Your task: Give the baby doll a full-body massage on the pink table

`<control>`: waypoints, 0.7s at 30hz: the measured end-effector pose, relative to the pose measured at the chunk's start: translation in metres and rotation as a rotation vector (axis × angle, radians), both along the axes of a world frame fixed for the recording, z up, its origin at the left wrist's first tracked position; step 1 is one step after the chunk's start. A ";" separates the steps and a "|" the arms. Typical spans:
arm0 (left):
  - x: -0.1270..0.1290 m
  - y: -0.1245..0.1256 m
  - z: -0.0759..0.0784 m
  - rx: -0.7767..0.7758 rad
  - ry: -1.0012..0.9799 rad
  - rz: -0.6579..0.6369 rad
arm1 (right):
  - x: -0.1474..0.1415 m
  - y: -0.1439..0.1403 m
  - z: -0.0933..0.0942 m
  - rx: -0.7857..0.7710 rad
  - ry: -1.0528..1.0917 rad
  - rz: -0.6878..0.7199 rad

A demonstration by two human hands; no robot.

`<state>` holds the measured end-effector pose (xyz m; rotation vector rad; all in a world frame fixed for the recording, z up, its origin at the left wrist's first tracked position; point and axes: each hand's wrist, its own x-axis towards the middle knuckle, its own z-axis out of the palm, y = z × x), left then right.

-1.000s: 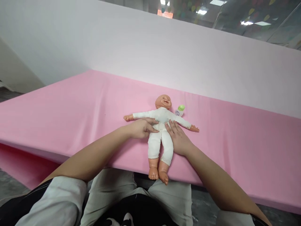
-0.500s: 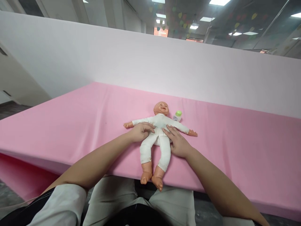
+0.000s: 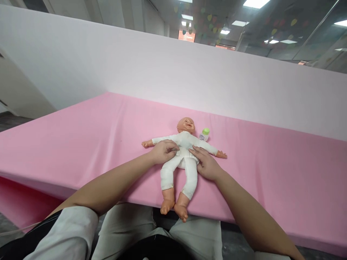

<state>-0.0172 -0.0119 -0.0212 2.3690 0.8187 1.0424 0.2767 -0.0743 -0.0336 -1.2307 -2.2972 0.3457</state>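
Note:
A baby doll (image 3: 191,172) in a white cloth body lies face up on the pink-covered table, arms spread and feet toward me. Against one side of its waist rests my left hand (image 3: 164,151), with bent fingers closed on the white cloth. On the other side my right hand (image 3: 207,162) is open, its fingers stretched across the doll's waist and belly. Beside the doll's head and shoulder lies a small clear bottle with a green cap (image 3: 205,134).
Pink cloth (image 3: 271,173) covers the tabletop and hangs over its near edge. A white partition (image 3: 189,76) rises behind the table. The doll's feet reach the front edge, just above my lap.
The view has shifted slightly. My right hand's fingers have moved a little on the doll's waist. The doll and the bottle lie much as before.

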 end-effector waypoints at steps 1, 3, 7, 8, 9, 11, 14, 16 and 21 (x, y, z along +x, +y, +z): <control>0.000 -0.001 -0.001 -0.001 -0.002 0.001 | 0.000 0.001 -0.002 0.008 0.009 -0.002; 0.001 -0.002 -0.003 -0.005 -0.013 0.003 | 0.001 0.003 -0.006 0.031 0.036 -0.002; 0.001 -0.002 -0.007 -0.054 -0.042 0.073 | 0.005 0.009 -0.009 0.067 0.124 -0.040; 0.002 0.000 -0.008 -0.073 -0.044 0.104 | 0.005 0.011 -0.008 0.071 0.148 -0.056; 0.004 0.004 -0.007 -0.091 -0.045 0.136 | 0.005 0.014 -0.006 0.073 0.173 -0.072; 0.010 0.017 -0.006 -0.119 -0.065 0.212 | 0.001 0.022 0.000 0.085 0.228 -0.121; 0.028 0.048 0.000 -0.139 -0.150 0.367 | -0.015 0.045 0.012 0.134 0.299 -0.224; 0.046 0.072 0.006 -0.154 -0.209 0.439 | -0.030 0.069 0.017 0.218 0.321 -0.247; 0.092 0.127 0.018 -0.383 -0.397 0.605 | -0.061 0.147 0.017 0.175 0.634 -0.480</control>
